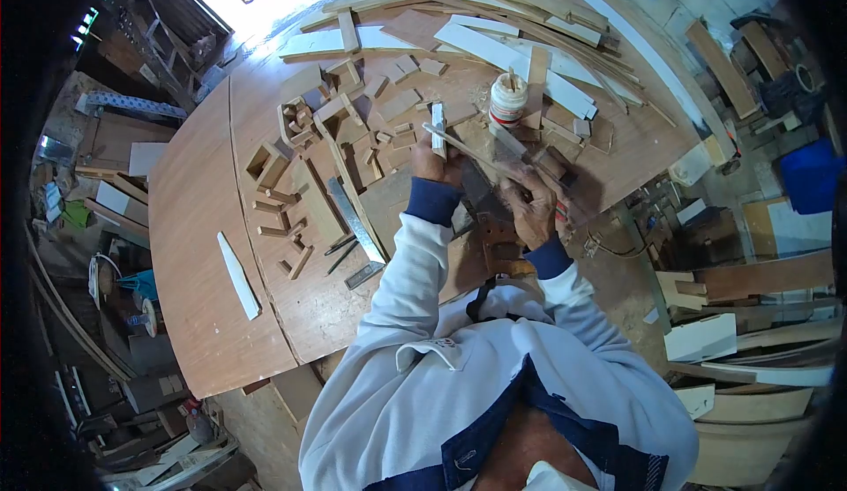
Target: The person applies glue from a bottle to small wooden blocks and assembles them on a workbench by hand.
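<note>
My left hand [430, 163] is closed around a small wooden block [438, 119], whose upward face looks coated in white. In my right hand [532, 210] is a thin wooden stick [472, 153], slanting up to the left, with its pale tip at the block's white face. Just beyond my hands stands an open white jar [509, 101] with a red band and whitish smears; something stick-like pokes from its mouth. A handsaw [516, 147] lies partly hidden beside my right hand. Left of my left forearm, a try square [357, 226] rests on the table.
Small wood blocks [397, 103] and box-like wooden frames [267, 164] are scattered over the brown table [198, 253]. Long wooden strips [520, 14] pile up at its far side. A white pointed piece [238, 275] lies at left. Boards [750, 350] are stacked on the right.
</note>
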A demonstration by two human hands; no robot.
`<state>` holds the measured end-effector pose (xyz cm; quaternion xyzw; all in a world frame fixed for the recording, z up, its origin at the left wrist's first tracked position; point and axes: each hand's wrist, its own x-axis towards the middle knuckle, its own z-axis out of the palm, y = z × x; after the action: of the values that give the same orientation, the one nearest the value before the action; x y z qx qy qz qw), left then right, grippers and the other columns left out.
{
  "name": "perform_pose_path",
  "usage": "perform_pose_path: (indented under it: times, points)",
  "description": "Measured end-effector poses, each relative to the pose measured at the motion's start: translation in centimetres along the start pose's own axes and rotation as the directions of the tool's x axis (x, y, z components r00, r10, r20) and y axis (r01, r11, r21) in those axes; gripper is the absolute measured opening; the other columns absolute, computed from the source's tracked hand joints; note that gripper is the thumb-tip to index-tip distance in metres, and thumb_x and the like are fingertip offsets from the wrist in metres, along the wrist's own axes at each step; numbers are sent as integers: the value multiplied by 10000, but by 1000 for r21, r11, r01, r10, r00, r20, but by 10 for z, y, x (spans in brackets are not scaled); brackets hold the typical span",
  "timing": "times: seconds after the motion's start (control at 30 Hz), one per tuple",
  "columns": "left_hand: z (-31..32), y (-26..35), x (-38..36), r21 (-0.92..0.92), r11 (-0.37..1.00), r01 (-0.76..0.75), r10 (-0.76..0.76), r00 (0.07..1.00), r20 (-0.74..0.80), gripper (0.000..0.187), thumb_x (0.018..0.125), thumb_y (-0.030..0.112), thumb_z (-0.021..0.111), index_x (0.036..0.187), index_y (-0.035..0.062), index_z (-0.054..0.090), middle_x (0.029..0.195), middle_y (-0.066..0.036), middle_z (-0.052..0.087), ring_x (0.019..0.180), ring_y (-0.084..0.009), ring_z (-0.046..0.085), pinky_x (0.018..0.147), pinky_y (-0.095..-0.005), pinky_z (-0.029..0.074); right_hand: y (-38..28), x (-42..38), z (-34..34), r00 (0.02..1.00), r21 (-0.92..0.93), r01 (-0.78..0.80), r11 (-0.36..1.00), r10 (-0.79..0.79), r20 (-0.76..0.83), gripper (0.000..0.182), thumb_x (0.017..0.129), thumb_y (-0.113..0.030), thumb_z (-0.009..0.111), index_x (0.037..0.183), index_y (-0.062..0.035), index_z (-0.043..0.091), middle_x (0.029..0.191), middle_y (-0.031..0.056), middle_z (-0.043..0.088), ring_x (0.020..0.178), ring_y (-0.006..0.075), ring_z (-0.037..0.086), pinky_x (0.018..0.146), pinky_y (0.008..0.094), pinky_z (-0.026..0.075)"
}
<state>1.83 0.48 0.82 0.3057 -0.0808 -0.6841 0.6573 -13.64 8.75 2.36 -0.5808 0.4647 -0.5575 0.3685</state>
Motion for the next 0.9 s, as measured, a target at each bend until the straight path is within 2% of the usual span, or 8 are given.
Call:
perform_pose_path:
  times: [0.17, 0.37, 0.47, 0.57, 0.63, 0.77, 0.83, 0.9]
  points:
    - [-9, -3, 7, 28, 1000, -9, 10, 999, -35, 164, 868, 206, 448, 819, 114, 574, 593, -4, 485, 502, -151, 453, 562, -349, 401, 8, -7, -6, 998, 62, -53, 997, 54, -11, 241, 848, -53, 570, 1076, -16, 637, 988, 118, 653, 898, 192, 601, 804, 304, 464]
    - [-17, -4, 17, -13, 1000, 4, -5, 998, -69, 149, 853, 207, 468, 805, 114, 575, 612, -22, 501, 520, -167, 458, 572, -345, 402, 21, -12, -20, 998, -176, 48, 983, -52, -20, 213, 849, -49, 562, 1044, -29, 646, 965, 102, 649, 894, 208, 598, 808, 323, 464]
    - [-12, 2, 13, -65, 996, 65, -74, 987, -145, 155, 853, 200, 460, 805, 106, 574, 617, -28, 503, 528, -162, 455, 575, -343, 401, 23, -14, -22, 992, -161, 95, 982, -107, -69, 231, 837, -23, 588, 1059, -42, 650, 960, 45, 630, 851, 103, 570, 721, 241, 458]
    - [-8, 5, 6, -13, 999, 40, -42, 995, -95, 155, 853, 183, 445, 831, 89, 566, 630, -34, 512, 513, -163, 443, 560, -343, 394, 12, -4, -21, 988, -96, 38, 995, -51, -144, 201, 859, -107, 571, 1028, -30, 647, 898, 105, 640, 840, 211, 597, 754, 326, 466]
    - [-9, 7, 4, 61, 998, 21, -16, 997, -77, 154, 859, 158, 422, 873, 74, 550, 626, -33, 494, 514, -160, 441, 551, -332, 386, 3, 11, -31, 984, -343, 23, 939, -81, -156, 218, 883, -155, 539, 1025, -28, 647, 872, 126, 650, 795, 228, 617, 710, 339, 474]
    - [-24, 9, 5, 86, 996, 15, -18, 999, 33, 157, 872, 150, 397, 894, 74, 533, 614, -24, 469, 501, -153, 422, 548, -323, 382, 8, 54, -65, 986, -525, -93, 846, 4, -169, 227, 897, -176, 507, 1005, -37, 650, 856, 153, 656, 758, 282, 635, 678, 357, 482]
    - [-21, 11, -4, 109, 994, 19, -17, 1000, -17, 157, 887, 171, 394, 886, 84, 525, 607, -16, 445, 500, -139, 401, 561, -316, 385, 11, 80, -79, 974, -672, 81, 736, -200, -102, 222, 890, -190, 497, 986, -66, 655, 863, 175, 647, 770, 338, 626, 671, 394, 484]
    - [-29, 9, -5, 90, 996, 19, -18, 1000, -14, 167, 910, 218, 405, 875, 98, 514, 616, -11, 468, 487, -130, 401, 534, -313, 369, 6, 104, -88, 976, -744, 84, 663, -204, -72, 220, 876, -220, 506, 951, -78, 657, 853, 168, 646, 773, 347, 620, 671, 405, 484]
